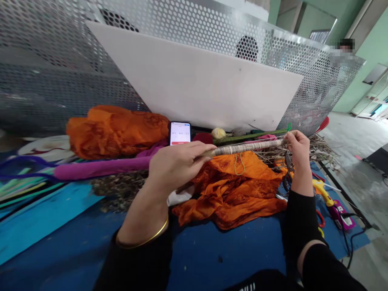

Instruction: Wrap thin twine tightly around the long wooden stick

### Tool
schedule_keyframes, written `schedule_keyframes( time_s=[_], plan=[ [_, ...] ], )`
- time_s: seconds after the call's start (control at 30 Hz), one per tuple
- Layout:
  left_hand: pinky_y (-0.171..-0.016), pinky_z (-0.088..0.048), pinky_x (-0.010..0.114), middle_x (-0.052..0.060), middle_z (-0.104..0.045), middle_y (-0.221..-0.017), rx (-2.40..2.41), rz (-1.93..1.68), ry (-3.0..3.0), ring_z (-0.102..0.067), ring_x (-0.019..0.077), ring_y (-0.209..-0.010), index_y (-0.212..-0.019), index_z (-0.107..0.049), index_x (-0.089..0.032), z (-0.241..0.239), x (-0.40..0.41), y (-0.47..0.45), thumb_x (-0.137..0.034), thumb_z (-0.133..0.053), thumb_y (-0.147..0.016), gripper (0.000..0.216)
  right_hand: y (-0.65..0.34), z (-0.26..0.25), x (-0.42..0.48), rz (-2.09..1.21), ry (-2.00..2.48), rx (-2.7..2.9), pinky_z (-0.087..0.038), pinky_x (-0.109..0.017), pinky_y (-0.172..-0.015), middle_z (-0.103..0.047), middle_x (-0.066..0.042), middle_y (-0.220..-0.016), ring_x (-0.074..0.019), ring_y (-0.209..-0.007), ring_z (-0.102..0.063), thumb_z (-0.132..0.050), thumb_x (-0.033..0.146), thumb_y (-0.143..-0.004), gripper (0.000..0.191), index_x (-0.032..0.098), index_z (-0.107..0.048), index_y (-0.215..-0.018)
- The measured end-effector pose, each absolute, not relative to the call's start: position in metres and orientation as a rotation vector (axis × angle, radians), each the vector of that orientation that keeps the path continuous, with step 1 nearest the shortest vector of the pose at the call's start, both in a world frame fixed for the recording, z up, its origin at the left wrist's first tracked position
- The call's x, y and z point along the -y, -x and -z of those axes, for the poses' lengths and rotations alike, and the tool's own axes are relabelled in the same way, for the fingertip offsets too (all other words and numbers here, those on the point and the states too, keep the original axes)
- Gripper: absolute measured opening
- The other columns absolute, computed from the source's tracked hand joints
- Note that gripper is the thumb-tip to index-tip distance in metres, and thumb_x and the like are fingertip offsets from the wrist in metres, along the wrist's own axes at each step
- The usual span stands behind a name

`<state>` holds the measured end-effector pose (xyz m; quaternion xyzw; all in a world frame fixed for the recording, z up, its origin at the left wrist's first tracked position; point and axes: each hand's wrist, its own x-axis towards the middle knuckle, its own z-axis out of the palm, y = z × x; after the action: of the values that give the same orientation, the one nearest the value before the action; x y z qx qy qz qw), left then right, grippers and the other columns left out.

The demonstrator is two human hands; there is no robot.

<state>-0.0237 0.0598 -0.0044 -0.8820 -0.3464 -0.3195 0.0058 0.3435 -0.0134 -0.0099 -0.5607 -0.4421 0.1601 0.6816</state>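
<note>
A slim stick wound with beige and brown thread [248, 147] lies nearly level between my hands, above the crumpled orange cloth [230, 198]. My left hand [178, 163] is closed round its left end, with the thumb below. At the right end, my right hand [298, 147] pinches with thumb and fingertips; whether it grips the stick itself or loose thread there is too small to tell. Below the stick a yellow-green string loop [239, 165] hangs in front of the cloth. Dark-handled scissors [287, 178] are partly hidden by my right wrist.
A phone [180, 133] stands by a rolled orange cloth [118, 129]. A magenta-wrapped rod [103, 168] and dried plant matter [118, 188] lie left. A yellow-and-purple glue gun [324, 192] with a cord lies right. Behind rise a white board [206, 81] and perforated metal panel [197, 20].
</note>
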Motion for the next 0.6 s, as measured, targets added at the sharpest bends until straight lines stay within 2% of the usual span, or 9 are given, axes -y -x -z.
schedule_keyframes(
  time_s=[0.1, 0.27, 0.4, 0.47, 0.6],
  plan=[
    [-0.064, -0.053, 0.033, 0.000, -0.084, -0.107, 1.058, 0.993, 2.794, -0.079, 0.0265, -0.087, -0.111, -0.081, -0.034, 0.008, -0.065, 0.029, -0.034, -0.058, -0.092, 0.031, -0.347, 0.011, 0.014, -0.326, 1.384, 1.034, -0.021, -0.025, -0.049, -0.044, 0.009, -0.054, -0.0057, -0.049, -0.029, -0.074, 0.046, -0.078, 0.032, 0.020, -0.060, -0.068],
    [-0.068, -0.054, 0.032, -0.002, -0.084, -0.110, 1.084, 0.938, 2.813, -0.080, 0.0271, -0.093, -0.110, -0.082, -0.034, 0.005, -0.069, 0.042, -0.034, -0.058, -0.089, 0.031, -0.366, 0.005, 0.035, -0.562, 1.550, 1.418, -0.030, -0.025, -0.056, -0.049, 0.006, -0.058, -0.0076, -0.058, -0.038, -0.077, 0.043, -0.076, 0.033, 0.018, -0.061, -0.064],
    [-0.071, -0.053, 0.031, -0.001, -0.084, -0.107, 1.193, 0.865, 2.926, -0.079, 0.0248, -0.090, -0.110, -0.082, -0.034, -0.005, -0.067, 0.056, -0.038, -0.060, -0.090, 0.030, -0.383, 0.004, 0.047, -0.753, 1.520, 1.516, -0.037, -0.026, -0.061, -0.060, 0.004, -0.066, -0.0095, -0.062, -0.048, -0.082, 0.041, -0.072, 0.030, 0.016, -0.066, -0.072],
    [-0.072, -0.054, 0.030, 0.001, -0.084, -0.102, 1.228, 0.901, 3.017, -0.077, 0.0236, -0.086, -0.107, -0.083, -0.032, -0.009, -0.066, 0.061, -0.043, -0.062, -0.090, 0.030, -0.388, 0.008, 0.044, -0.679, 1.469, 1.471, -0.037, -0.026, -0.061, -0.063, 0.002, -0.069, -0.0096, -0.063, -0.049, -0.082, 0.039, -0.071, 0.027, 0.016, -0.068, -0.075],
    [-0.070, -0.058, 0.029, 0.003, -0.083, -0.095, 1.202, 1.130, 3.266, -0.075, 0.0232, -0.081, -0.102, -0.084, -0.028, -0.010, -0.065, 0.059, -0.050, -0.068, -0.085, 0.032, -0.386, 0.025, 0.017, -0.307, 1.462, 1.220, -0.036, -0.026, -0.056, -0.058, 0.003, -0.066, -0.0098, -0.057, -0.042, -0.072, 0.039, -0.074, 0.022, 0.019, -0.064, -0.076]
  ],
)
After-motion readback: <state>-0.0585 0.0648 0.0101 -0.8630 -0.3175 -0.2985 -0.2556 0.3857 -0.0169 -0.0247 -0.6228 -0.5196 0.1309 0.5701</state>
